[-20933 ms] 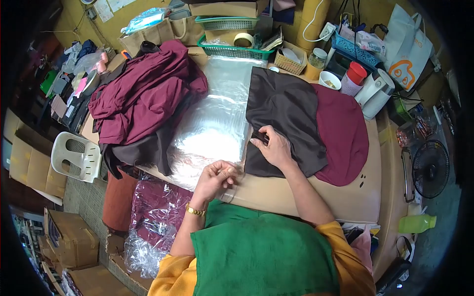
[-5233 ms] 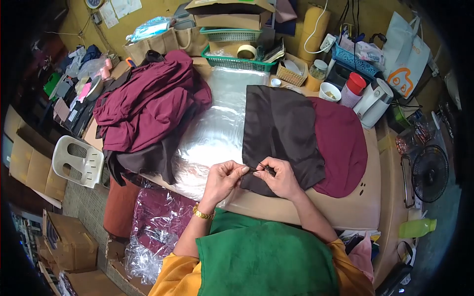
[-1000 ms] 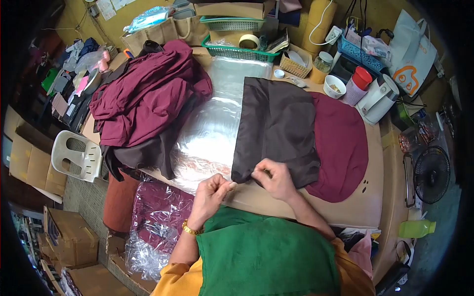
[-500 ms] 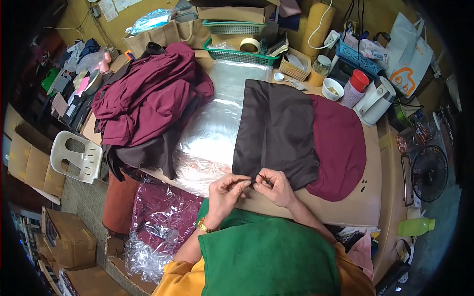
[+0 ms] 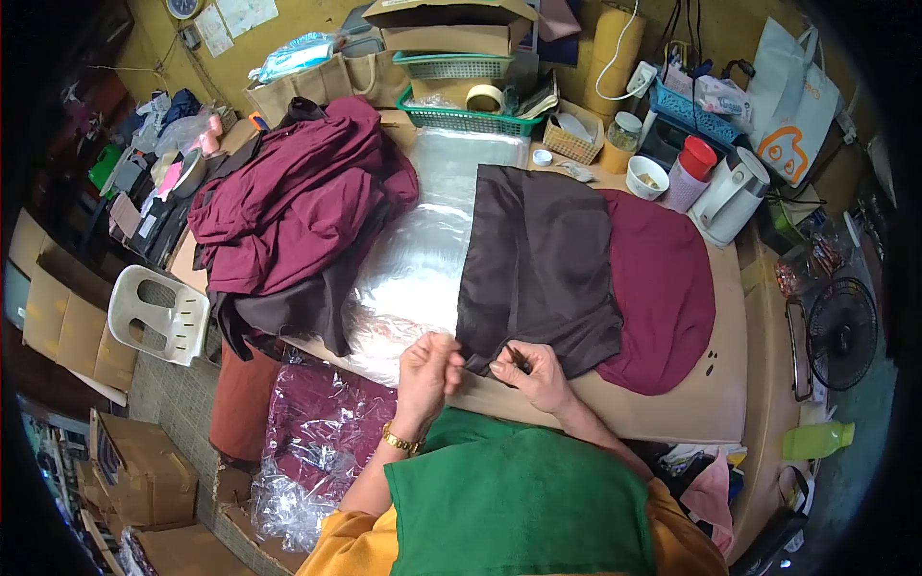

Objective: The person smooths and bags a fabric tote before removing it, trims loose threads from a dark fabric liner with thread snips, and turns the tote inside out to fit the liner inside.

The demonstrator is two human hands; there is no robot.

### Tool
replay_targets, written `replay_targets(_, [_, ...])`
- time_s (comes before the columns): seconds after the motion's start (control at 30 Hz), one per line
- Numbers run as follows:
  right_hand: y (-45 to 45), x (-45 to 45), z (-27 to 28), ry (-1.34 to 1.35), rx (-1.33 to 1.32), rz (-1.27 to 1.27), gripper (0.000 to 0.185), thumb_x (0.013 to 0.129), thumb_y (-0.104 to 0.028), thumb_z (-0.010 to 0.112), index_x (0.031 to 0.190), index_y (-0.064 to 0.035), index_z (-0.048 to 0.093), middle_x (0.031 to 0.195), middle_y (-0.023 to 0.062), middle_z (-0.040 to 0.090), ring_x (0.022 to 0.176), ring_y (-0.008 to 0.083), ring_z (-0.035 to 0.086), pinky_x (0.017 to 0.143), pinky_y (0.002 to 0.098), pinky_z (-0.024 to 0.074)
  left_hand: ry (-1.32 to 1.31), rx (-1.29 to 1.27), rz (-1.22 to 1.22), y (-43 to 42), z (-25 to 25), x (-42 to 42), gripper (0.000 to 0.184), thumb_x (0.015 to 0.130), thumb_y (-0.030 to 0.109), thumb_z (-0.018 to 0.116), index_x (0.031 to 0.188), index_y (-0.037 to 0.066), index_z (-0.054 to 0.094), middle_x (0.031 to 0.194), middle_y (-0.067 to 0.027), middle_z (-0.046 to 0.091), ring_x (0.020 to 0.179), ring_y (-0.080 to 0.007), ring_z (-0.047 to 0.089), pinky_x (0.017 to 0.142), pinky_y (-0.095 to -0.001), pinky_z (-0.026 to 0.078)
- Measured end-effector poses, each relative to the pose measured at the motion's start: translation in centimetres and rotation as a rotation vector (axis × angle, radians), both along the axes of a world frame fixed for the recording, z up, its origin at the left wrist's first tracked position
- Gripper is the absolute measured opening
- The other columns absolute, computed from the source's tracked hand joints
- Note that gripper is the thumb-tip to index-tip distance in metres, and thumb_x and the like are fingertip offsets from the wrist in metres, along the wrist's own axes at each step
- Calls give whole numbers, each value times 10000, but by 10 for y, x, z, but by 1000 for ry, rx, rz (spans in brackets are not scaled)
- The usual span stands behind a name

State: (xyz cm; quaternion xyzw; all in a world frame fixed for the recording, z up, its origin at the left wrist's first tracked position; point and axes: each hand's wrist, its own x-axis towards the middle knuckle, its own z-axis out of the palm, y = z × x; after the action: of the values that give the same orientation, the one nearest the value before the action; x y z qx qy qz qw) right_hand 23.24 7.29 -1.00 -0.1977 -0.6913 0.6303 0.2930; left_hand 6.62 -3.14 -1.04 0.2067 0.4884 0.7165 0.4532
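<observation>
My left hand is raised just left of the dark cloth's near corner, thumb and fingers pinched together. Whatever it pinches, if anything, is too small to make out. In my right hand is a small dark tool, gripped at the cloth's near edge; its kind does not show clearly. The dark brown cloth lies flat on the table, joined to or overlapping a maroon cloth on its right. Left of it is a stack of clear plastic sheets.
A heap of maroon and dark cloth covers the table's left part. Green baskets, a white bowl and a white kettle line the back. A plastic-wrapped maroon bundle lies below the table edge, near a white chair.
My left hand has drawn away to the left from my right hand. My right hand has turned slightly, and the dark tool shows more clearly. The view has shifted a little.
</observation>
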Motion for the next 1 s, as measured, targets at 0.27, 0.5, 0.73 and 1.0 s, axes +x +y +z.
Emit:
replay_targets(0.27, [7,-1,10,77,-310,-2,230,940,-164,651,755,-60,562,668,-72,497,587,12,389,513,218,295,374,-102,-90,-5,45,1,323,923,159,681,1203,13,615,817,-21,637,513,-9,500,445,-168,387])
replay_targets(0.5, [5,-2,15,35,-37,3,280,954,-176,641,726,-51,538,644,-75,464,599,25,357,526,227,286,349,-149,-179,13,35,2,180,909,92,693,1055,-13,697,682,-21,675,554,-30,590,458,-165,444])
replay_targets(0.73, [6,1,19,53,-110,-17,301,942,-178,660,715,-25,537,646,-61,473,630,25,386,545,241,324,-245,27,-196,16,16,8,176,983,167,588,962,-3,623,792,-103,708,664,-138,697,584,-201,571])
replay_targets(1.0, [6,8,13,67,-146,-14,264,941,-171,662,743,-22,570,663,-61,502,642,21,407,560,224,337,-357,109,-53,9,17,-6,385,1048,333,434,748,99,493,613,-27,567,452,-95,483,419,-195,396])
